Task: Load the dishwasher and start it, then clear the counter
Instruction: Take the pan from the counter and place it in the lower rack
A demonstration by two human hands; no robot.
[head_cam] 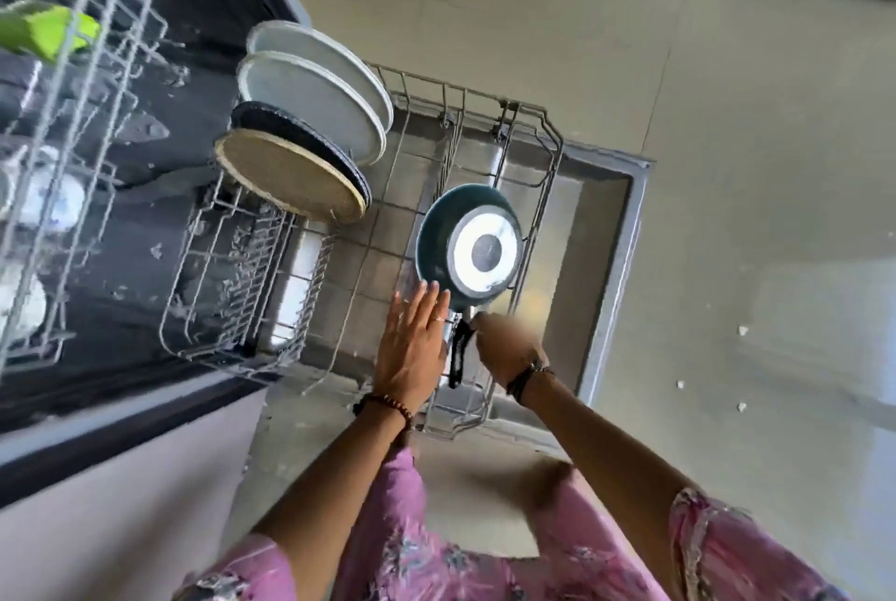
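A small frying pan sits upside down in the lower rack of the open dishwasher, just right of the frame's centre. Its body is dark teal, and the underside facing up shows a bright silver ring around a dark round middle. A black handle runs from the pan toward 6 o'clock, between the two hands.

The left hand lies flat with fingers straight and close together, fingertips touching the pan's rim at about its 7 o'clock edge; a ring shows on one finger and a bead bracelet on the wrist. The right hand is blurred, curled at the top of the handle at the pan's 5 o'clock side, appearing to grip it; dark bands circle that wrist.

At 10 o'clock from the pan, four plates stand on edge in the same rack: two white plates at the back, then a dark plate, then a tan plate nearest. The upper rack fills the frame's 9 o'clock side, blurred, with a green item in it. Pink patterned sleeves show at 6 o'clock.
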